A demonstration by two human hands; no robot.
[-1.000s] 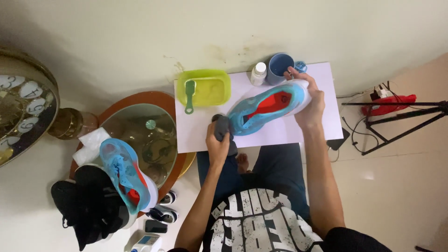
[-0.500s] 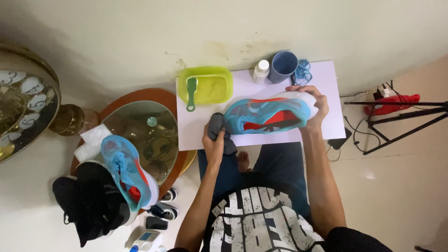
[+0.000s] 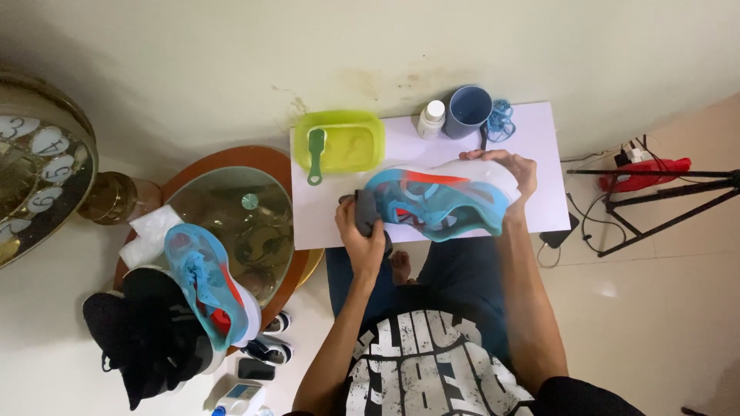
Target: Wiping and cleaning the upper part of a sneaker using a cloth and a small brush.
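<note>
My right hand [image 3: 515, 171] grips the toe end of a blue and red sneaker [image 3: 439, 200], tilted on its side above the white board [image 3: 539, 139]. My left hand [image 3: 361, 231] holds a dark grey cloth [image 3: 365, 213] against the shoe's heel end. A matching second sneaker [image 3: 202, 281] lies on the round glass table [image 3: 254, 208] at the left.
A lime green tub [image 3: 351, 142] with a green brush [image 3: 315, 154] sits on the board, beside a white bottle [image 3: 432, 119], a blue mug [image 3: 468, 110] and a blue cord. A black bag [image 3: 142, 335], a clock [image 3: 35, 169] and a tripod [image 3: 663, 196] stand around.
The sneaker has been lifted off the board and rolled onto its side toward me. My left hand with the cloth has stayed at the heel.
</note>
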